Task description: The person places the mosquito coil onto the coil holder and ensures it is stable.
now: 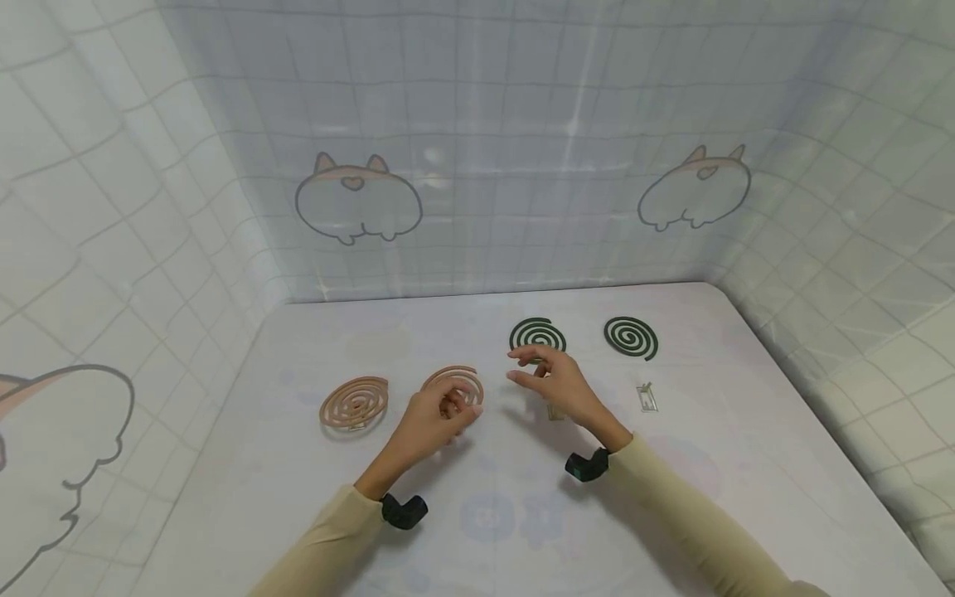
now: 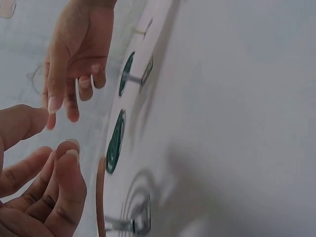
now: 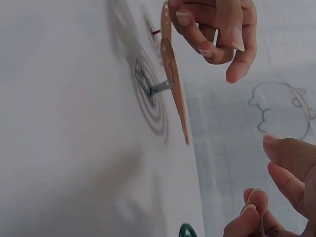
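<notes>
My left hand (image 1: pixel 429 423) hovers over a brown mosquito coil (image 1: pixel 451 371), its fingers loosely bent and nothing between them. That coil, seen edge-on in the right wrist view (image 3: pixel 177 98), sits raised on a small metal stand (image 3: pixel 160 87). Another brown coil (image 1: pixel 354 402), at the far left, also sits up on a stand. My right hand (image 1: pixel 559 385) is in the air just in front of a green mosquito coil (image 1: pixel 539 332), partly covering it, thumb and fingers apart and holding nothing. A metal stand (image 1: pixel 555 412) shows partly under this hand.
A second green coil (image 1: pixel 629 336) lies flat at the back right, with a bare metal stand (image 1: pixel 647 398) in front of it. The white table (image 1: pixel 492 489) is enclosed by grid-patterned fabric walls (image 1: pixel 485 166) at the back and sides.
</notes>
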`<action>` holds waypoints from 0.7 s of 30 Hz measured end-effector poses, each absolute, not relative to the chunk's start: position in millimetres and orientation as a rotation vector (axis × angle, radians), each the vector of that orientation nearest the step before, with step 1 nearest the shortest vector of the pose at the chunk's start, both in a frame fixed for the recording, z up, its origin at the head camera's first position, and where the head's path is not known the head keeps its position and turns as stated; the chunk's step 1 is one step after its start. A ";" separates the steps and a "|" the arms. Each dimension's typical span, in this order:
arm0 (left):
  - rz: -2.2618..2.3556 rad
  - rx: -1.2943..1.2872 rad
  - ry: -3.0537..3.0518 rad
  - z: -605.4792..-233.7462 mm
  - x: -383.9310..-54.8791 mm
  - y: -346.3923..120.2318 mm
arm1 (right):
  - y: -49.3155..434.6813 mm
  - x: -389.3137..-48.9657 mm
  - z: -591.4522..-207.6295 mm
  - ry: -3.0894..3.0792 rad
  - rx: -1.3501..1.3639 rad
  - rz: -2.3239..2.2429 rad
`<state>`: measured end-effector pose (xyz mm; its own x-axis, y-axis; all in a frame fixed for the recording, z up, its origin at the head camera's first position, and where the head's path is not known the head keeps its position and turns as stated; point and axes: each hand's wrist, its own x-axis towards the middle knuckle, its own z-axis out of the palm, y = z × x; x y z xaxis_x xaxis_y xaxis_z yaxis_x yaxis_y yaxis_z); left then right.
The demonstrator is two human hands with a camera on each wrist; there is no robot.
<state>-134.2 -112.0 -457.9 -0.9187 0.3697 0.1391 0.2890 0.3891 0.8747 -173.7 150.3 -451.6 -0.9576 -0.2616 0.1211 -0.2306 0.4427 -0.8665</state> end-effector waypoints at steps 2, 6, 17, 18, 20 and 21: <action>1.586 0.645 2.529 -457.5 -134.6 -104.8 | 154.8 -173.6 -451.2 2.656 -0.443 -1.579; 1.576 0.690 2.500 -456.5 -133.7 -90.4 | 163.4 -174.3 -451.8 2.685 -0.415 -1.592; 1.559 0.700 2.439 -462.8 -132.3 -61.2 | 186.3 -180.4 -460.5 2.703 -0.346 -1.641; 1.555 0.708 2.437 -463.5 -132.5 -58.8 | 187.9 -180.6 -460.8 2.707 -0.338 -1.644; 1.551 0.724 2.430 -464.7 -132.7 -54.2 | 191.2 -182.0 -462.1 2.713 -0.326 -1.647; 1.552 0.733 2.426 -465.4 -133.0 -51.8 | 192.7 -182.5 -462.5 2.716 -0.322 -1.651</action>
